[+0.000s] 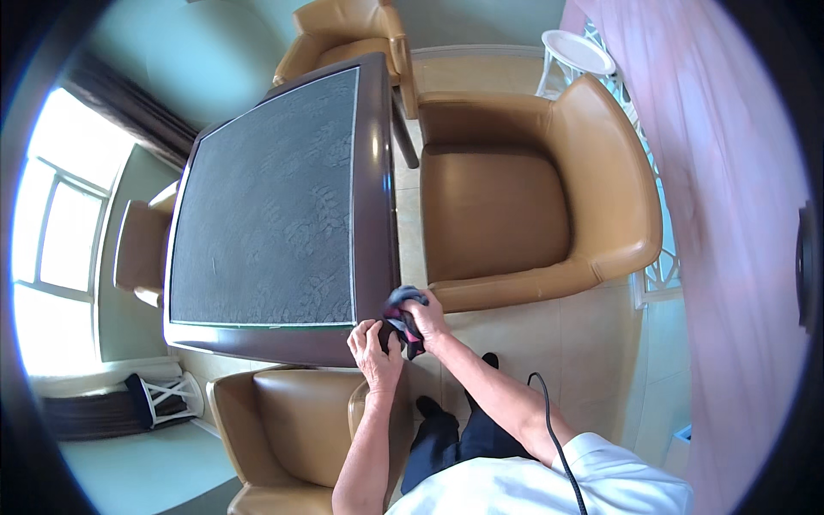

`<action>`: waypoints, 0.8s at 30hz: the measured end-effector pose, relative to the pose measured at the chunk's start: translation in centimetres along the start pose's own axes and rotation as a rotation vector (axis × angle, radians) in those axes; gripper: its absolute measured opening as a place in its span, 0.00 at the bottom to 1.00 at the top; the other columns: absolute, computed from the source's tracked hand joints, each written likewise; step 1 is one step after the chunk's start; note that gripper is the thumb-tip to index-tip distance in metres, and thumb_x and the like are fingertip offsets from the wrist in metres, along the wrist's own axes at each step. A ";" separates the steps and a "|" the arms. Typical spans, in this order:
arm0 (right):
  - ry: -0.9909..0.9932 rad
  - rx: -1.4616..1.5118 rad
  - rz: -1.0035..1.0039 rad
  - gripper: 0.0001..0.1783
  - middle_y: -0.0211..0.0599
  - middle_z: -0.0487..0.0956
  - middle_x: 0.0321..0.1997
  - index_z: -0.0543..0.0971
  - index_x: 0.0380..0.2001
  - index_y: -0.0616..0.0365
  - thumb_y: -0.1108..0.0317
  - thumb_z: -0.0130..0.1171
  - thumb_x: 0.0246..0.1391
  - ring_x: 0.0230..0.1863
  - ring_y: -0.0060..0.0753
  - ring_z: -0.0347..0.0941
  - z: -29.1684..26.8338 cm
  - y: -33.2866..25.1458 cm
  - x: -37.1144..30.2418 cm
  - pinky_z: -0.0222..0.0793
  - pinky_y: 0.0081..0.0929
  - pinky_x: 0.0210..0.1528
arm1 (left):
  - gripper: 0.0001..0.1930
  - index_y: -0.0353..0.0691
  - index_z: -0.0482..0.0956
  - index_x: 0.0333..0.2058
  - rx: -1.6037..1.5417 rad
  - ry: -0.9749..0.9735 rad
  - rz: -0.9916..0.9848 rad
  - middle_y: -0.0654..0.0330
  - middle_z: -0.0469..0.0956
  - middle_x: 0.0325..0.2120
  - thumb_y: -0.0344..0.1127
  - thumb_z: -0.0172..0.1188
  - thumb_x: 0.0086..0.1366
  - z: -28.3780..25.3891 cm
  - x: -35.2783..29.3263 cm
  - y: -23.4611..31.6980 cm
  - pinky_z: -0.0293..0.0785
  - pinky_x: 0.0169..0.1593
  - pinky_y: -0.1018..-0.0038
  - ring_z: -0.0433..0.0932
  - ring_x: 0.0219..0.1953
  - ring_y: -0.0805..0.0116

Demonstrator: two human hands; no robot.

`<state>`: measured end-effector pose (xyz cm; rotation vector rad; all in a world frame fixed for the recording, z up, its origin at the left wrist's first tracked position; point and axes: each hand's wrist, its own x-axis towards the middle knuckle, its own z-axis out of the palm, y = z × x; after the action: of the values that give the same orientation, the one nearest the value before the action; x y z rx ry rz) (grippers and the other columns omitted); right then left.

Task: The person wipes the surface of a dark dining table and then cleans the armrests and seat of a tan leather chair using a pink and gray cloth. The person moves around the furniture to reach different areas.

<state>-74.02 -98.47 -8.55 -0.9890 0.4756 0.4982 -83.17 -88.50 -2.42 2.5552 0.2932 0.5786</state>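
My right hand is closed around a bunched cloth, dark with grey and pink patches, at the near right corner of a square table. Part of the cloth hangs below the fingers. Just left of it, my left hand rests against the same corner. Its fingers are bent over the dark, glossy rim and the thumb stands apart from them. Whether the left thumb touches the cloth I cannot tell. The table has a dark grey, leaf-patterned top inside a pale border line.
Tan armchairs stand close on the table's right, near, far and left sides. A small white round table stands at the back right beside a pink curtain. A black cable hangs by my right arm.
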 end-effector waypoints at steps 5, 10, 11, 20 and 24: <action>0.079 -0.111 0.048 0.18 0.37 0.80 0.43 0.76 0.47 0.59 0.65 0.65 0.55 0.42 0.28 0.78 0.3 1.3 -1.3 0.76 0.30 0.46 | 0.22 0.35 0.79 0.46 0.041 -0.042 0.110 0.51 0.74 0.50 0.27 0.61 0.49 1.2 1.5 -0.5 0.65 0.63 0.51 0.71 0.56 0.46; 0.139 -0.123 0.173 0.18 0.38 0.80 0.42 0.76 0.48 0.58 0.62 0.63 0.58 0.41 0.30 0.77 -1.2 4.5 -3.5 0.76 0.32 0.44 | 0.17 0.35 0.80 0.42 -0.053 -0.039 0.232 0.52 0.77 0.46 0.27 0.63 0.50 1.6 2.5 -1.3 0.68 0.61 0.52 0.74 0.52 0.47; 0.168 -0.156 0.186 0.17 0.38 0.80 0.42 0.77 0.47 0.58 0.62 0.63 0.58 0.40 0.30 0.77 -1.2 5.0 -3.8 0.76 0.33 0.44 | 0.16 0.36 0.80 0.41 -0.059 -0.023 0.247 0.52 0.78 0.45 0.28 0.63 0.51 1.5 2.3 -1.5 0.69 0.60 0.52 0.74 0.52 0.47; 0.209 -0.010 -0.019 0.16 0.35 0.78 0.35 0.77 0.44 0.59 0.65 0.66 0.54 0.34 0.27 0.75 2.1 -1.5 5.2 0.75 0.28 0.37 | 0.13 0.40 0.82 0.38 -0.064 -0.010 0.288 0.58 0.80 0.43 0.33 0.68 0.53 1.6 2.6 -0.6 0.69 0.56 0.55 0.77 0.50 0.52; 0.232 -0.088 -0.026 0.15 0.33 0.79 0.36 0.78 0.43 0.59 0.64 0.65 0.56 0.35 0.24 0.75 2.4 -1.2 3.9 0.73 0.26 0.38 | 0.12 0.41 0.82 0.36 -0.061 -0.028 0.284 0.60 0.80 0.41 0.34 0.69 0.52 1.3 2.6 -0.4 0.68 0.55 0.56 0.77 0.50 0.54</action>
<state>-69.87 -96.26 -8.87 -1.1423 0.6515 0.3848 -80.37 -87.88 -2.77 2.5606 -0.0986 0.6432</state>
